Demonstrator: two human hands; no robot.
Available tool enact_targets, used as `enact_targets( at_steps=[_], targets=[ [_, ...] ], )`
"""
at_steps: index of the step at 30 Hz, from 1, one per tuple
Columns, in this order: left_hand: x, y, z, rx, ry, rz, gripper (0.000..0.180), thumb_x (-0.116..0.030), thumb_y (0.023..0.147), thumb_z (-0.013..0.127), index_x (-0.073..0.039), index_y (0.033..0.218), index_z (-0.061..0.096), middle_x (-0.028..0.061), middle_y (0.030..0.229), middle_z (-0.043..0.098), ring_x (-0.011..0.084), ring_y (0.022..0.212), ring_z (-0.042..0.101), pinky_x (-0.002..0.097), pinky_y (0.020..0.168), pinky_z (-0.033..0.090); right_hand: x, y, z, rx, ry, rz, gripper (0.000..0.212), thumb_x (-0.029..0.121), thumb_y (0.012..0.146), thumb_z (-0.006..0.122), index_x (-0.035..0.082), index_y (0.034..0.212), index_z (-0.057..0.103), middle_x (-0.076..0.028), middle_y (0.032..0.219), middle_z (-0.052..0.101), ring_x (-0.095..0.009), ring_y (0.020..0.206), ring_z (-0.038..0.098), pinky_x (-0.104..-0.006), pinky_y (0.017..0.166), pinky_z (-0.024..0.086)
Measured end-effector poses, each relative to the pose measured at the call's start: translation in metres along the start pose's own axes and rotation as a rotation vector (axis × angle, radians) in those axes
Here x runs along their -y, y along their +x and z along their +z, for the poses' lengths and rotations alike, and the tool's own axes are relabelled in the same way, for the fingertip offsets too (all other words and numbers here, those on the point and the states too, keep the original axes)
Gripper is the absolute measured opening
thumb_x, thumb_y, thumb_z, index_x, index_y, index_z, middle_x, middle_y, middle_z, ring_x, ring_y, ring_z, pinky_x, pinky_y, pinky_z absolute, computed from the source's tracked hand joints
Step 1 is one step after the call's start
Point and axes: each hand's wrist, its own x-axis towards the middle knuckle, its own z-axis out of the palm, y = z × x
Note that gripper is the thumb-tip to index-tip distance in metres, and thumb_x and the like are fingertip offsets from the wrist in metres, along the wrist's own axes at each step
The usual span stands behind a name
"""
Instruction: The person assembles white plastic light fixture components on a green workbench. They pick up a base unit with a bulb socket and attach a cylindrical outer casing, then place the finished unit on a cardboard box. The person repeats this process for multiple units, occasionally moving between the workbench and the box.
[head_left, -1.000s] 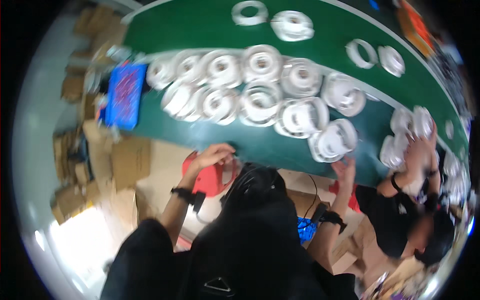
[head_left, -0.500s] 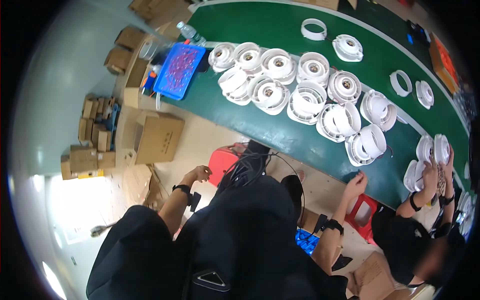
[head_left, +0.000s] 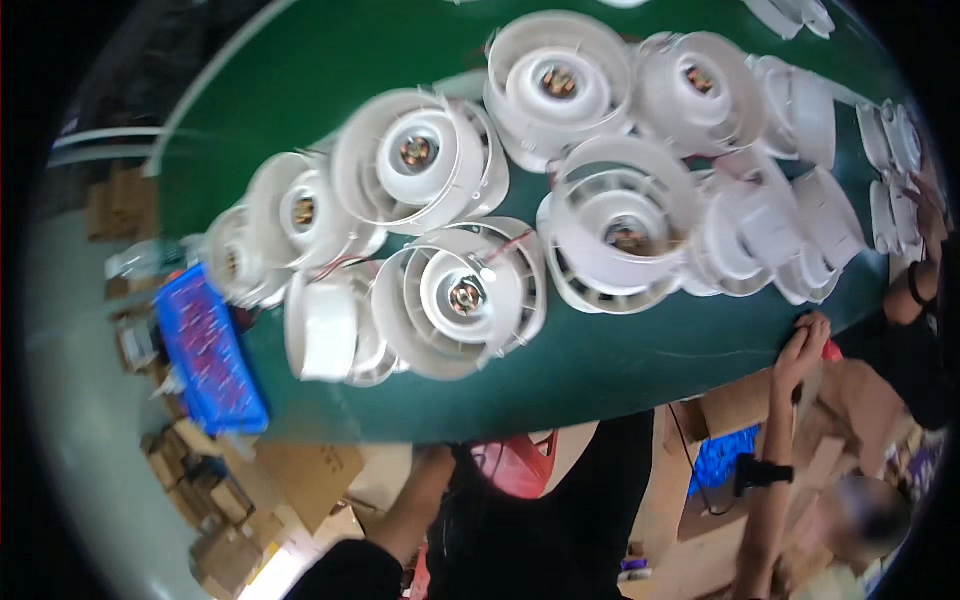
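Observation:
Several white round fan housings (head_left: 465,297) stand in two rows on the green table (head_left: 620,350), each a ribbed base with a ring on or against it. Copper-coloured motor parts show in the middle of many, and thin red wires trail from some. My right hand (head_left: 800,350) rests at the table's near edge on the right, below the rightmost housings (head_left: 830,225); its fingers are loosely bent and nothing shows in them. My left hand (head_left: 432,462) is low at the near edge beside a red stool (head_left: 525,468). Its fingers are hidden and blurred.
A blue tray (head_left: 245,385) of small reddish parts sits at the table's left end. Cardboard boxes (head_left: 305,475) lie on the floor at left. At far right, a co-worker's hand (head_left: 928,205) is near more white housings (head_left: 890,215). A blue-filled box (head_left: 725,455) stands below the table.
My view has come closer to the table and the housings look larger. My right hand has come to the table's edge; my left hand has come up against the near edge.

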Motion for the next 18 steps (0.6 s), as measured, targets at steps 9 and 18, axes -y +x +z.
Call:
enact_targets(
  at_steps=[9, 18],
  targets=[
    [0.009, -0.046, -0.063, -0.004, -0.145, -0.041, 0.045, -0.030, 0.086, 0.060, -0.003, 0.122, 0.062, 0.0220, 0.120, 0.064, 0.0371, 0.108, 0.063, 0.0432, 0.098, 0.048, -0.037, -0.006, -0.009, 0.158, -0.155, -0.031, 0.008, -0.005, 0.087, 0.037, -0.001, 0.088, 0.044, -0.009, 0.087, 0.041, -0.021, 0.083, 0.043, -0.0281, 0.081, 0.037],
    [-0.022, 0.028, -0.113, -0.080, 0.009, 0.239, 0.045, -0.030, 0.086, 0.060, -0.003, 0.122, 0.062, 0.0216, 0.120, 0.064, 0.0371, 0.108, 0.063, 0.0432, 0.098, 0.048, -0.048, -0.018, -0.020, 0.158, 0.000, -0.054, 0.007, -0.001, 0.090, 0.038, 0.001, 0.088, 0.044, -0.004, 0.086, 0.037, -0.016, 0.079, 0.037, -0.0256, 0.075, 0.034]
  ],
)
